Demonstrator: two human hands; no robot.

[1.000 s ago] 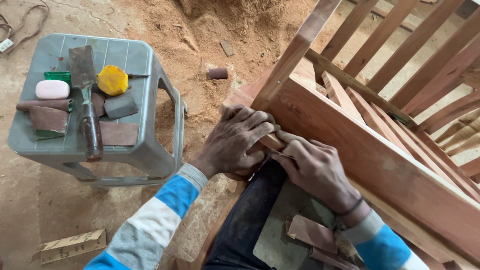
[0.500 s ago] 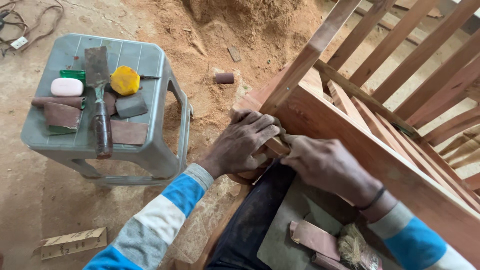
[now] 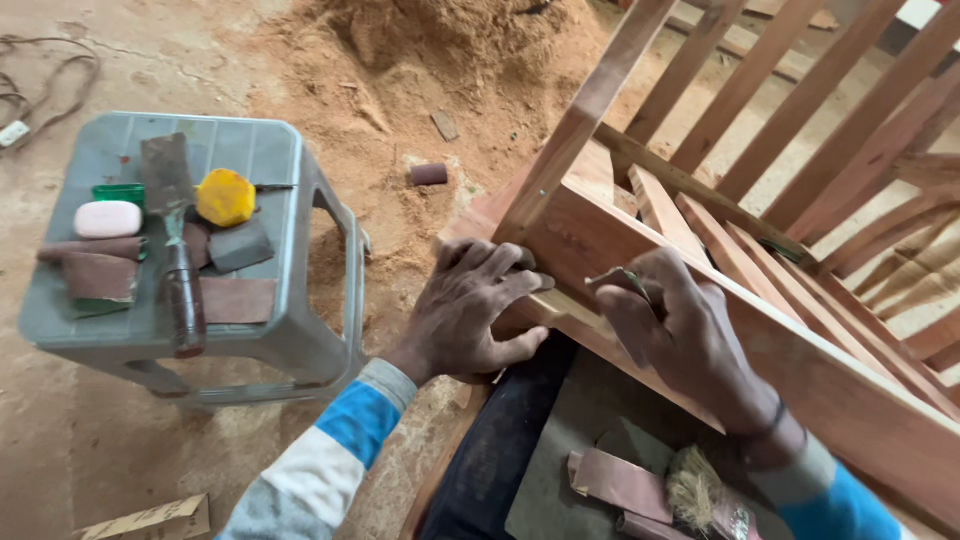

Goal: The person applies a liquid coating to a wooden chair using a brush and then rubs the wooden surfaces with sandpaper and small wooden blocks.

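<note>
— What are the two hands doing on that wooden frame (image 3: 700, 300)?

— The left hand (image 3: 478, 312) lies palm down on the lower rail near the corner post, fingers spread and curled over the edge. It looks like a bracing grip, holding the frame steady against the lap. The right hand (image 3: 672, 330) is closed, pinching a small folded piece of sandpaper (image 3: 618, 282) between thumb and fingers and pressing it against the face of the same rail, just beside the left hand.

— Where does the frame sit?

— It is tilted across the person's knees, slats running up and away to the right. A dark cloth (image 3: 560, 470) covers the lap beneath it, probably to take the dust and rubbing.

— And the bits lying on the cloth?

— More strips of reddish sandpaper (image 3: 625, 485) and a small bristly brush (image 3: 692, 490), kept close to the right wrist so they are within easy reach.

— What is on the left?

— A grey plastic stool (image 3: 300, 330) serving as a surface. On it lie a scraper with a dark handle (image 3: 175, 260), a yellow lump (image 3: 225, 197), a pale pink block (image 3: 108, 219), a green lid (image 3: 118, 192) and several sheets of sandpaper. Everything is laid flat, near the left arm.

— The floor?

— Sawdust (image 3: 430, 50) is heaped behind the frame, a short brown cylinder (image 3: 428, 174) lies in it, and a cable (image 3: 40, 80) trails at the far left.
</note>
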